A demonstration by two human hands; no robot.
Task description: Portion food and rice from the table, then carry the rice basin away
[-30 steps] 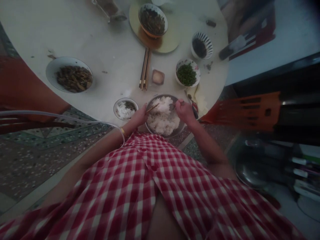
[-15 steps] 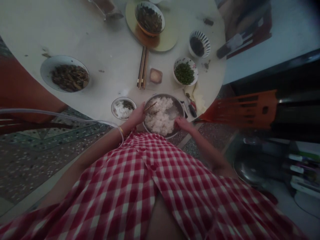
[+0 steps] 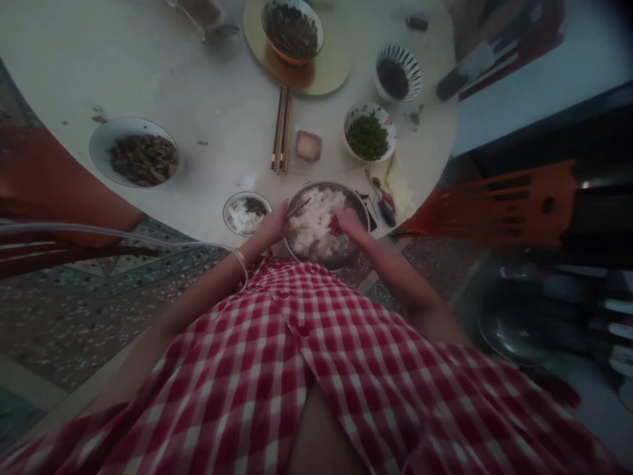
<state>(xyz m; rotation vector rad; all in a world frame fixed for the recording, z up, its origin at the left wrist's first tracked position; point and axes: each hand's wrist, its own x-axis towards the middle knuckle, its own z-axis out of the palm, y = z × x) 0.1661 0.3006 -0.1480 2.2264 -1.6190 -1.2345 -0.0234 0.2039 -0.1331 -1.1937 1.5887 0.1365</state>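
A metal bowl [image 3: 359,204] heaped with white rice [image 3: 316,221] stands at the near edge of the round table [image 3: 163,72]. My left hand [image 3: 274,226] is closed at the bowl's left rim and holds a pair of chopsticks [image 3: 299,209] that point over the rice. My right hand [image 3: 349,223] is inside the bowl on its right side, fingers closed round something reddish that I cannot make out. A small bowl of rice and greens [image 3: 247,213] sits just left of my left hand.
On the table lie spare chopsticks [image 3: 281,128], a small square dish [image 3: 309,146], a bowl of chopped greens [image 3: 370,137], a striped bowl [image 3: 398,74], a plate of dark food [image 3: 134,154] and a bowl on a gold mat [image 3: 293,30]. An orange chair [image 3: 489,204] stands on the right.
My right hand dropped from the bowl's far right rim to its near edge, then came back into the bowl onto the rice. My left hand stayed at the rim with the chopsticks.
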